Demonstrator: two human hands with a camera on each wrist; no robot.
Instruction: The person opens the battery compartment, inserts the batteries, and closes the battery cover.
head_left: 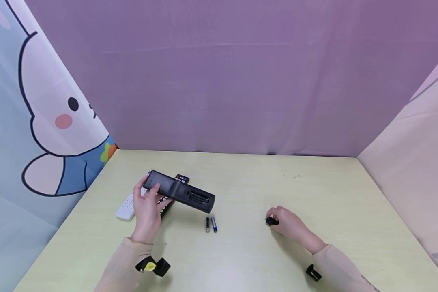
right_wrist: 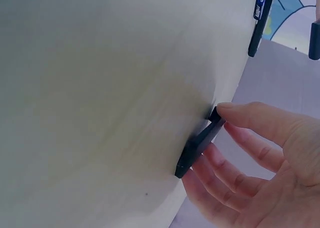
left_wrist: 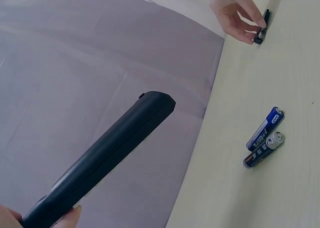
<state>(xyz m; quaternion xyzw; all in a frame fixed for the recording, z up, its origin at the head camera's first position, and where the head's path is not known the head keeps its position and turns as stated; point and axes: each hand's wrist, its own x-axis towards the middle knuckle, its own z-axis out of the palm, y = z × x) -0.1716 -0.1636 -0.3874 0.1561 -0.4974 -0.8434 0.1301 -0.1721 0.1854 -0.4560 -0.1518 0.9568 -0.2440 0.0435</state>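
My left hand (head_left: 146,211) grips a black remote control (head_left: 195,195) by one end, above the table. Its back faces up, and the battery compartment at the far end is uncovered. The left wrist view shows this remote edge-on. On the right, my right hand (head_left: 288,223) pinches a small black battery cover (right_wrist: 197,145) between thumb and fingers, right at the tabletop. Two batteries, a dark one (head_left: 207,224) and a blue-and-white one (head_left: 214,224), lie side by side below the remote's compartment end.
Under the left hand lie a white remote (head_left: 125,209) and another black remote (head_left: 182,178), both partly hidden. The pale tabletop (head_left: 241,259) meets a purple cloth backdrop (head_left: 219,81) at its back edge. A cartoon-printed cloth (head_left: 69,134) hangs on the left.
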